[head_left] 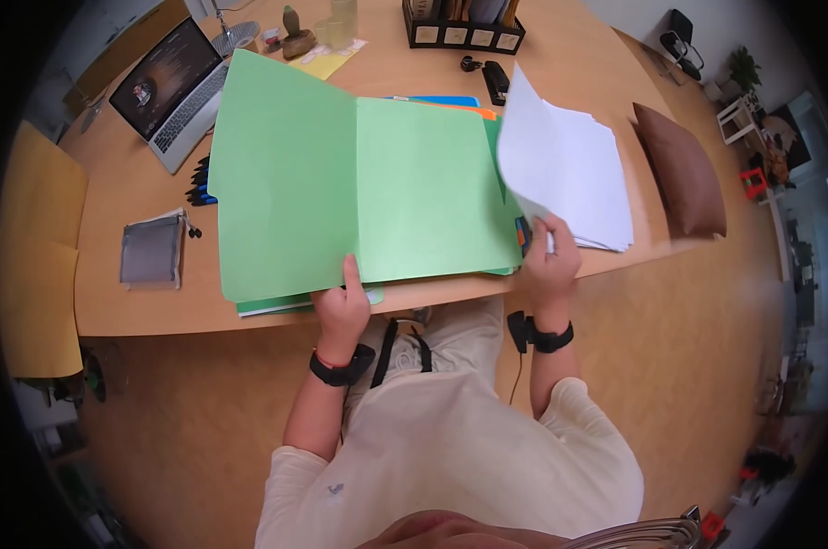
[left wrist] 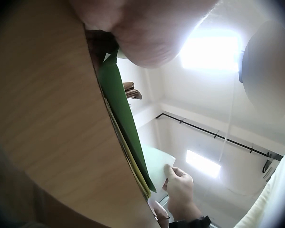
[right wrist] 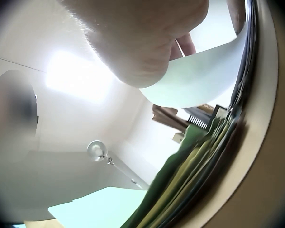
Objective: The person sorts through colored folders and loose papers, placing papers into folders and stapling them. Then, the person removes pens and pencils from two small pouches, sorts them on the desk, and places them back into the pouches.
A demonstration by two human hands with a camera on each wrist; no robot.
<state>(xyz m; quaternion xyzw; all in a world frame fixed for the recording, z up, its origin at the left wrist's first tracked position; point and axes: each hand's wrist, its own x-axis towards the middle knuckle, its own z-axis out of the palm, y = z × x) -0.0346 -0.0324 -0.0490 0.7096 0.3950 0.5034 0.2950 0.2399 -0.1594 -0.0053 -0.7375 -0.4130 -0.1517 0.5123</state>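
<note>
A light green folder (head_left: 437, 188) lies spread open across a pile of other folders near the desk's front edge. At the bottom of its crease, my left hand (head_left: 343, 309) grips it, the thumb on top and the other fingers hidden underneath. My right hand (head_left: 551, 261) pinches the lower corner of a white sheet (head_left: 527, 151), which curves up from the paper stack (head_left: 586, 178) to the folder's right. That same sheet (right wrist: 199, 78) bends below the right hand in the right wrist view. A darker green folder (left wrist: 118, 102) shows at the desk edge in the left wrist view.
A laptop (head_left: 178, 91), pens (head_left: 200, 183) and a grey pouch (head_left: 152, 250) are on the left. Behind the folders are a stapler (head_left: 496, 82) and a black file organizer (head_left: 464, 35). A brown cushion (head_left: 681, 174) lies at the desk's right edge.
</note>
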